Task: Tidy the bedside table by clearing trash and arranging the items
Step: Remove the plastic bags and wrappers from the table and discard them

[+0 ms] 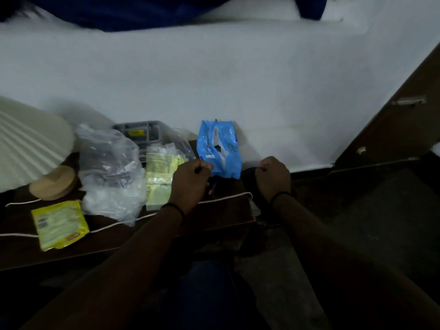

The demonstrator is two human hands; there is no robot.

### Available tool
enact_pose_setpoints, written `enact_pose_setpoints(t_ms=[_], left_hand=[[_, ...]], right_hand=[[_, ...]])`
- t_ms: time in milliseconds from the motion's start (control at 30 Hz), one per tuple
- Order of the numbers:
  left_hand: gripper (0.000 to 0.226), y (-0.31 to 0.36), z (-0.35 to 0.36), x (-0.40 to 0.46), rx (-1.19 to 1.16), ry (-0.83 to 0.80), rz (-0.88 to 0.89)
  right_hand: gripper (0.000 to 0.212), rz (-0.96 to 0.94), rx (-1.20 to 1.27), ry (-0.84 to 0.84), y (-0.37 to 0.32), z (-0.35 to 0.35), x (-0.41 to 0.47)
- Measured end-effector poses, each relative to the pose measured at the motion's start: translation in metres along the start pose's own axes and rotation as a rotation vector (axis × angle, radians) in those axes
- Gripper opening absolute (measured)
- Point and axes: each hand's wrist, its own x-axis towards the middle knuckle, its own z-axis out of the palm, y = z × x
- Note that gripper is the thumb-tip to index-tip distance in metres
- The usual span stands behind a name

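Observation:
A dark bedside table holds a torn blue plastic wrapper standing at its back right corner. Just in front of the wrapper my left hand is closed in a fist on the rim of a black bag. My right hand is closed on the bag's other side, off the table's right edge. The bag is dark and mostly hidden in shadow between my hands. Left of my hands lie pale yellow packets, a crumpled clear plastic bag and a yellow packet.
A grey organiser tray sits at the back against the white bed. A pleated lampshade and wooden lamp base stand at the left. A white cord runs across the table. A brown wooden panel rises at the right.

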Motion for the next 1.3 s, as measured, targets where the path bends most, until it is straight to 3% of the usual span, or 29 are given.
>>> enact_pose_setpoints(t_ms=[200,433,900,1033,1133,1300], left_hand=[[0.014,-0.018,-0.111,-0.038,-0.019,0.218,-0.071],[0.012,-0.061,-0.196,-0.087,-0.047,0.405,-0.176],[0.014,-0.094,-0.182,-0.058,-0.203,0.383,-0.237],[0.013,-0.1,-0.181,-0.049,-0.2,0.395,-0.225],[0.008,-0.103,-0.183,-0.043,-0.235,0.395,-0.235],[0.01,-0.105,-0.184,-0.037,-0.34,0.41,-0.286]], right_hand=[[0.013,-0.149,0.162,-0.026,-0.093,0.006,-0.055],[0.013,-0.211,0.292,-0.159,-0.162,0.067,-0.143],[0.023,-0.117,0.483,-0.087,-0.177,0.123,-0.156],[0.023,-0.053,0.239,0.085,-0.174,0.119,-0.118],[0.023,0.111,0.132,0.017,-0.173,0.122,-0.102],[0.029,0.134,0.149,-0.066,-0.172,0.133,-0.099]])
